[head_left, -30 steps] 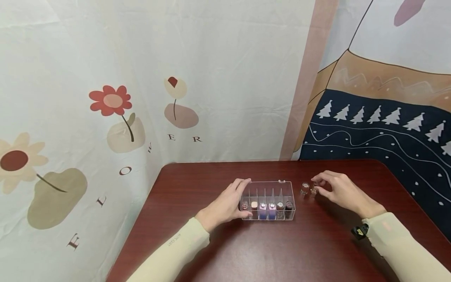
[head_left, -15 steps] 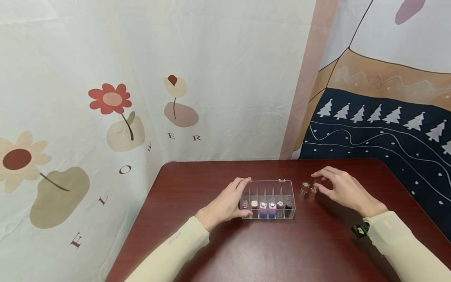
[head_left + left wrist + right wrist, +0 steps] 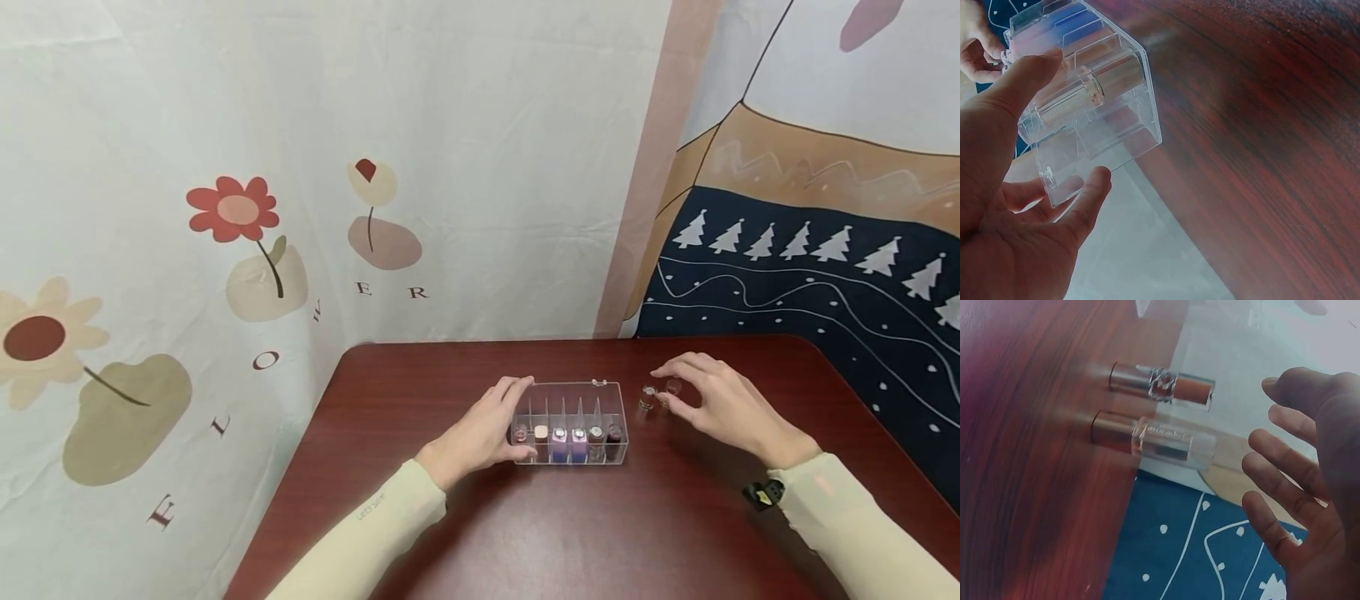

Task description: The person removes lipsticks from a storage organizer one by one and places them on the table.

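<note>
The left arm reaches in from the near left of the clear divided box [image 3: 558,390], and the left hand [image 3: 480,433] grips the box by its left end. Its thumb lies on the near side and its fingers reach round to the far side; the left wrist view shows the box between thumb and fingers. The right arm comes in from the near right of the box, its forearm slanting inward. The right hand [image 3: 727,408] is arched to the right of the box, palm turned towards it, with the thumb well apart from the index finger in a wide, loose curve, holding nothing. Two small tubes stand upright just beyond the right end of the box. The inner tube [image 3: 1160,384], the one nearer the box, has an orange-brown section inside its clear upper part; the outer tube [image 3: 1160,439], farther from the box, has a coppery base and a clear upper part. In the head view the right thumb tip lies close to the outer tube, while the right wrist view shows a gap between the fingers and both tubes. Within the box, the row nearest the person holds a cream-topped tube [image 3: 542,437] towards the left end, two purple tubes [image 3: 559,448] in the middle and a dark tube [image 3: 615,442] at the right end.
</note>
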### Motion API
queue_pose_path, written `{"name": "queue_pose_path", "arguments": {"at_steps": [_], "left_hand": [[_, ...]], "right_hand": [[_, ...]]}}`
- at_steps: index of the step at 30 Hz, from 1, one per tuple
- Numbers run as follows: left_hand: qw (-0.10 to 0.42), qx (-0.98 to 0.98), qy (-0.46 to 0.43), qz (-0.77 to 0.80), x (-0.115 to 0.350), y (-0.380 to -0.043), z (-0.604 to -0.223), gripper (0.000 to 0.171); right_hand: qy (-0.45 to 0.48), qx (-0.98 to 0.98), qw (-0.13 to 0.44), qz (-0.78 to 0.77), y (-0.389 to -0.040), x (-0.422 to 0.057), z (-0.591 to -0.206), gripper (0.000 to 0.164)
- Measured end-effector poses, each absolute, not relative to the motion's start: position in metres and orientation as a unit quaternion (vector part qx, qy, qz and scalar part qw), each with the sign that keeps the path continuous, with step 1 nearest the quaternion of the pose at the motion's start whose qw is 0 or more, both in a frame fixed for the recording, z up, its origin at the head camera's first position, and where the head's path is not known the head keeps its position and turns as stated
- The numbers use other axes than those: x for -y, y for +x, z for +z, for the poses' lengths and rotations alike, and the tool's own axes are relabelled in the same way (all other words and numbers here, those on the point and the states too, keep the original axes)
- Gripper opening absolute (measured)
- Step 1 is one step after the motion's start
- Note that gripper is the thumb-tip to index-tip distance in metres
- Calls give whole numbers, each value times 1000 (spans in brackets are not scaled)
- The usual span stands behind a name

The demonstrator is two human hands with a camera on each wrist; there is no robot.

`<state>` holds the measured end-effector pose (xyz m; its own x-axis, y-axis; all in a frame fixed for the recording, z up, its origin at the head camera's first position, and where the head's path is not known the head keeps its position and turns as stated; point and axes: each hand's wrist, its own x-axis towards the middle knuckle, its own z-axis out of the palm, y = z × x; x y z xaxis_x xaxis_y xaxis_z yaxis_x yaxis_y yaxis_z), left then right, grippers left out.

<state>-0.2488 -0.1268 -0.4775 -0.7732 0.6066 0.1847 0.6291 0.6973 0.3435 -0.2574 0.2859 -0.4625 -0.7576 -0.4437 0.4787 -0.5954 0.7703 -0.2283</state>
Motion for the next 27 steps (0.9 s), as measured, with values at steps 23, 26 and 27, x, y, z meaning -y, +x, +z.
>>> {"name": "queue_pose_path", "arguments": {"at_steps": [23,26,27], "left_hand": [[27,921,-337,-192,126,-252,-478,114],[31,920,-339,-192,127,-252,-478,113],[32,920,-340,-193,127,-251,-478,113]], "right_hand": [[368,888,218,168,-242,-254,-464,41],[382,884,212,167,-241,-250,-465,40],[387,882,209,167,-240,-248,-465,41]]}}
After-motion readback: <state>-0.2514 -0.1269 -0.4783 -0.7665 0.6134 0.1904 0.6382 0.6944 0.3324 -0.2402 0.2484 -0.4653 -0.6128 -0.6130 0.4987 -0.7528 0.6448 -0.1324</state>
